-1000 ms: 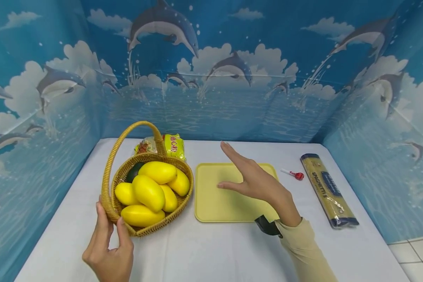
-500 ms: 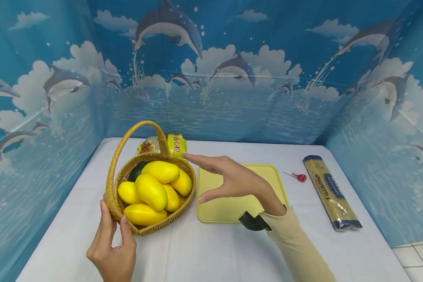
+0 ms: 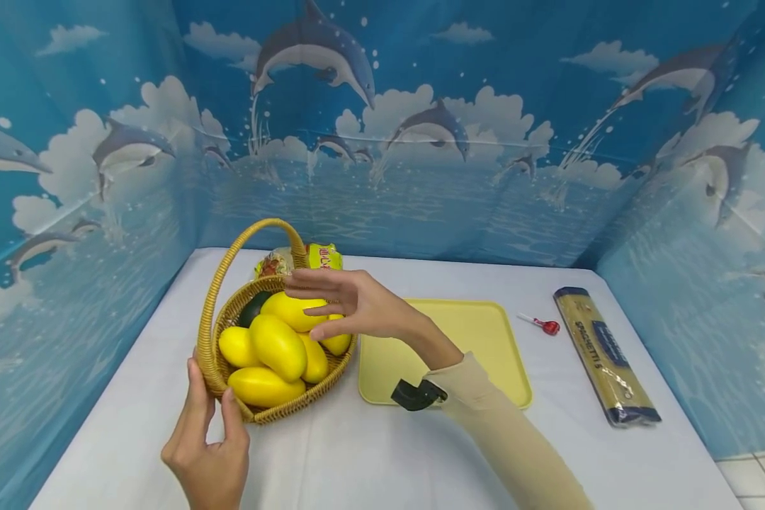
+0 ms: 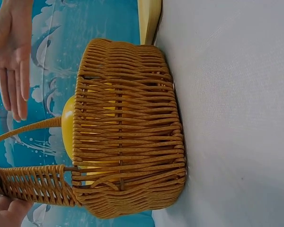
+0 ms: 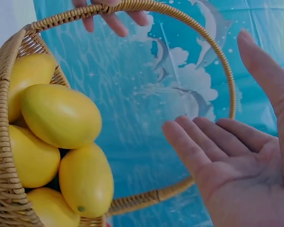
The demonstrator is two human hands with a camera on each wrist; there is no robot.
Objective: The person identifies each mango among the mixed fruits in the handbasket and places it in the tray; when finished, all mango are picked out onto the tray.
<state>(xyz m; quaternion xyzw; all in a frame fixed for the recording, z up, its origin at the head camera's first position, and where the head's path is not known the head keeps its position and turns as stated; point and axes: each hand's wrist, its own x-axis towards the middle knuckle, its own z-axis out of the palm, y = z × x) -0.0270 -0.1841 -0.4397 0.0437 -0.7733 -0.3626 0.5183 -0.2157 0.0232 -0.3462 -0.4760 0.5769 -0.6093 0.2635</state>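
A wicker basket (image 3: 274, 416) stands at the left of the table, heaped with yellow mangoes (image 3: 278, 347). One dark green fruit (image 3: 253, 309) lies among them at the back. My left hand (image 3: 207, 443) holds the near foot of the basket's arched handle (image 3: 212, 304); the left wrist view shows its fingers around the woven handle (image 4: 35, 184). Over the right part of the basket hovers my right hand (image 3: 363, 308), fingers extended, thumb apart. In the right wrist view that hand (image 5: 246, 175) is above the mangoes (image 5: 61, 116), touching none and holding nothing.
Beside the basket lies a pale yellow tray (image 3: 459, 347). To its right are a red lollipop (image 3: 548, 327) and a long spaghetti pack (image 3: 605, 354). A yellow food packet (image 3: 324, 256) sits behind the basket. Dolphin-print curtains (image 3: 382, 191) enclose the table's back and sides.
My right hand has moved left, from above the tray to above the basket's fruit. My left hand has stayed on the handle, and the basket stands as before.
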